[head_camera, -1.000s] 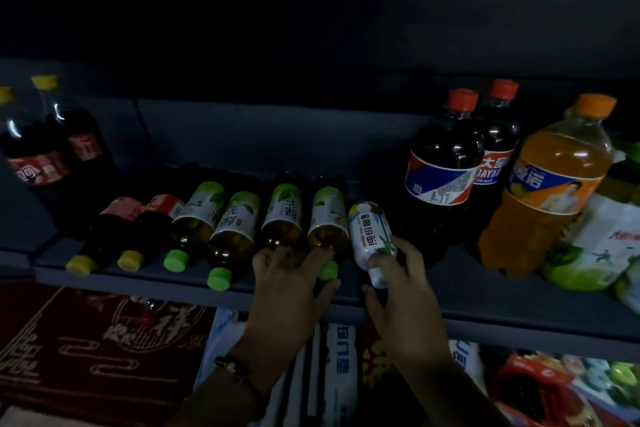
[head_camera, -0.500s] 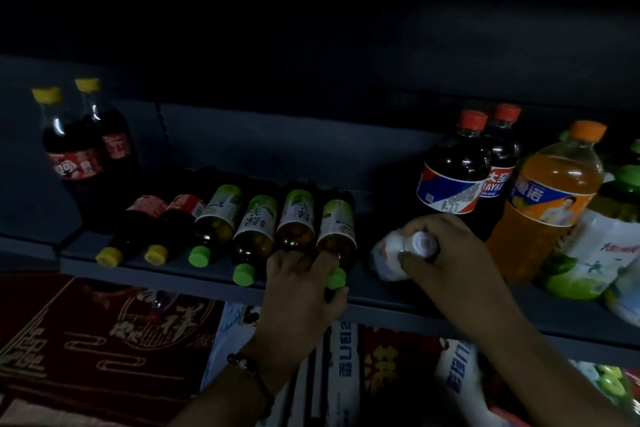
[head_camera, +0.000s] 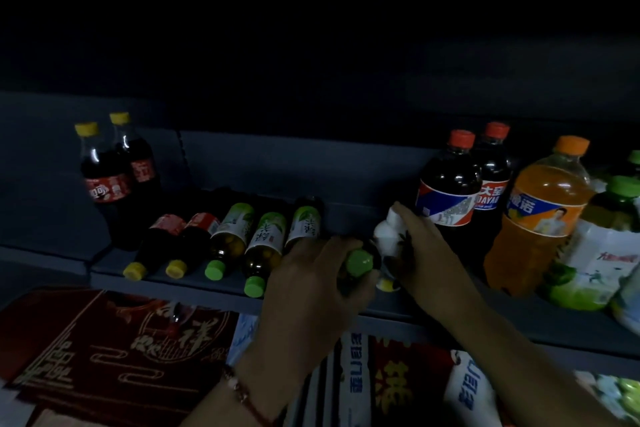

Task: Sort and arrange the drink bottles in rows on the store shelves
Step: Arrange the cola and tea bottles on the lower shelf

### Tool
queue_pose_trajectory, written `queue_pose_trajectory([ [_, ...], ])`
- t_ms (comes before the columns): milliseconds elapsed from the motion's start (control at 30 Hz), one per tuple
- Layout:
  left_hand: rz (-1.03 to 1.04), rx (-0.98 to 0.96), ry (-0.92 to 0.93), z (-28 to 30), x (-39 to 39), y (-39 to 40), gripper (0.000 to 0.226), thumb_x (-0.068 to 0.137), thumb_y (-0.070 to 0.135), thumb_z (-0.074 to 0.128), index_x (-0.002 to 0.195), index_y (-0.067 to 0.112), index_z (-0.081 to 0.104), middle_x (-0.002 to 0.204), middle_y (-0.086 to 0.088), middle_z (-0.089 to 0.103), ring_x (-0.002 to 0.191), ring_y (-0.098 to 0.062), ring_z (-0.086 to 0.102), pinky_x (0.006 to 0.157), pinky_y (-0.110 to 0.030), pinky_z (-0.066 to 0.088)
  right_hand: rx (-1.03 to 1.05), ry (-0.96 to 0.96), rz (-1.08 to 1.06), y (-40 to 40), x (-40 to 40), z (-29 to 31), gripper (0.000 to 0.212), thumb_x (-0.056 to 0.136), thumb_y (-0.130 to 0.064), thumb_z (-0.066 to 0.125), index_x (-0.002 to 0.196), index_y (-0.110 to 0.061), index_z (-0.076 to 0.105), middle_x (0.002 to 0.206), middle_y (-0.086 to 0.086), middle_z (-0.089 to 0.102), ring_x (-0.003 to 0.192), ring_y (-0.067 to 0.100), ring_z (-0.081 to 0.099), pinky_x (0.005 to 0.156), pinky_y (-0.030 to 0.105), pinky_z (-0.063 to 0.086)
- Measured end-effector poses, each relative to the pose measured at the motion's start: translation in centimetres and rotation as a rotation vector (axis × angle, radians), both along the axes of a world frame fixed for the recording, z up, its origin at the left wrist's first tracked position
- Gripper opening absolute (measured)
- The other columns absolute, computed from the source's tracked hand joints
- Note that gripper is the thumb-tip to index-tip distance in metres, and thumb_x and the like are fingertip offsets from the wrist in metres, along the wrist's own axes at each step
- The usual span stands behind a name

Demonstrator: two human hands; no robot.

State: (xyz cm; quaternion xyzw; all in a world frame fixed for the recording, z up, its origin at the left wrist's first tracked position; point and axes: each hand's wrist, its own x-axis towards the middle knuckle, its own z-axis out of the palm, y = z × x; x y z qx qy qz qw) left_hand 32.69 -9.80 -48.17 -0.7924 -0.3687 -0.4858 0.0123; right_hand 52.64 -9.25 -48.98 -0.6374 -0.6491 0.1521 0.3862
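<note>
Both hands loaded, dim shelf (head_camera: pixel 433 319).
Your left hand (head_camera: pixel 311 288) wraps the green-capped tea bottle (head_camera: pixel 358 262); your right hand (head_camera: pixel 420 253) clasps the white bottle (head_camera: pixel 388 236). Seat each beside your fingertips, caps outward.

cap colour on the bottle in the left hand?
Green cap, on the bottle in the left hand; head view.

Dark grey shelf (head_camera: pixel 214 286): cola bottles (head_camera: pixel 104 180) upright at left, small bottles (head_camera: pixel 242 236) lying in row, big bottles (head_camera: pixel 540 218) upright at right.
</note>
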Motion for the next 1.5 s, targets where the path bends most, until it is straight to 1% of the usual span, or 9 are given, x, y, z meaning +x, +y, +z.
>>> queue_pose_trajectory([
  [200,0.036,-0.096,0.052,4.4,2.1,3.7,0.043,0.084,0.062,0.046,0.099,0.025,0.065,0.084,0.002,0.067,0.077,-0.017,0.059,0.059,-0.029,0.05,0.017,0.017,0.009,-1.2,0.1,-0.5,0.085,0.089,-0.018,0.07,0.152,-0.038,0.017,0.147,-0.026,0.021,0.129,-0.013,0.02,0.087,-0.012,0.018],
  [367,0.114,-0.099,0.028,4.8,3.2,6.9,0.047,0.091,0.057,0.051,0.108,0.015,0.066,0.09,-0.005,0.071,0.085,-0.026,0.064,0.066,-0.035,0.053,0.03,0.118,0.037,-1.5,-0.3,-1.2,0.089,0.088,-0.012,0.069,0.15,-0.047,0.015,0.156,-0.025,0.02,0.139,-0.011,0.021,0.099,-0.004,0.023],
  [600,0.222,-0.209,0.073,4.7,3.2,9.5,0.057,0.097,0.053,0.05,0.141,0.017,0.048,0.113,-0.01,0.069,0.1,-0.03,0.065,0.079,-0.04,0.055,-0.002,0.075,0.023,-2.3,-0.3,-1.5,0.075,0.091,-0.018,0.066,0.147,-0.043,0.024,0.157,-0.017,0.02,0.135,-0.004,0.029,0.086,-0.007,0.028],
  [733,0.154,-0.229,0.186,4.4,2.0,8.9,0.063,0.096,0.056,0.044,0.152,0.029,0.032,0.121,-0.011,0.063,0.108,-0.032,0.061,0.082,-0.038,0.051,0.011,0.081,0.058,-3.5,-0.9,-0.9,0.068,0.092,-0.021,0.065,0.13,-0.061,0.024,0.153,-0.021,0.023,0.136,0.002,0.033,0.096,0.008,0.032],
  [833,0.117,-0.286,0.384,3.1,0.1,7.5,0.069,0.099,0.05,0.045,0.157,0.037,0.01,0.127,-0.01,0.055,0.114,-0.03,0.054,0.085,-0.035,0.047,0.018,0.122,0.073,-4.6,-1.7,-0.8,0.065,0.092,-0.024,0.065,0.134,-0.057,0.029,0.139,-0.03,0.033,0.12,0.002,0.049,0.097,0.021,0.044],
  [1000,0.135,-0.228,0.449,-1.9,-5.6,6.2,0.064,0.093,0.047,0.052,0.151,0.025,0.038,0.121,-0.009,0.058,0.102,-0.032,0.059,0.078,-0.039,0.053,-0.07,0.141,0.073,-4.6,-4.0,-1.5,0.065,0.091,-0.029,0.064,0.133,-0.06,0.026,0.133,-0.028,0.035,0.102,-0.012,0.049,0.079,0.005,0.039],
  [1167,0.236,-0.307,0.368,-6.5,-9.3,5.5,0.059,0.084,0.039,0.074,0.138,0.025,0.054,0.126,-0.006,0.049,0.099,-0.034,0.061,0.072,-0.041,0.055,-0.126,0.017,0.136,-2.0,-7.9,-2.5,0.065,0.093,-0.038,0.06,0.145,-0.049,0.023,0.143,-0.018,0.033,0.108,-0.002,0.05,0.084,0.019,0.041],
  [1333,0.263,-0.37,0.287,-7.6,-9.8,5.5,0.052,0.092,0.041,0.065,0.141,0.035,0.047,0.123,-0.009,0.048,0.098,-0.033,0.059,0.068,-0.037,0.054,-0.123,-0.185,0.205,1.7,-11.3,-4.1,0.063,0.096,-0.039,0.055,0.15,-0.045,0.023,0.16,-0.02,0.005,0.141,0.007,0.029,0.1,0.015,0.03],
  [1500,0.222,-0.413,0.256,-8.5,-10.9,5.1,0.051,0.098,0.035,0.057,0.144,0.036,0.036,0.119,-0.006,0.055,0.084,-0.029,0.061,0.06,-0.033,0.049,-0.105,-0.227,0.165,4.0,-14.0,-5.8,0.057,0.095,-0.032,0.059,0.147,-0.037,0.035,0.161,-0.015,-0.017,0.141,0.005,0.021,0.105,0.018,0.03],
])
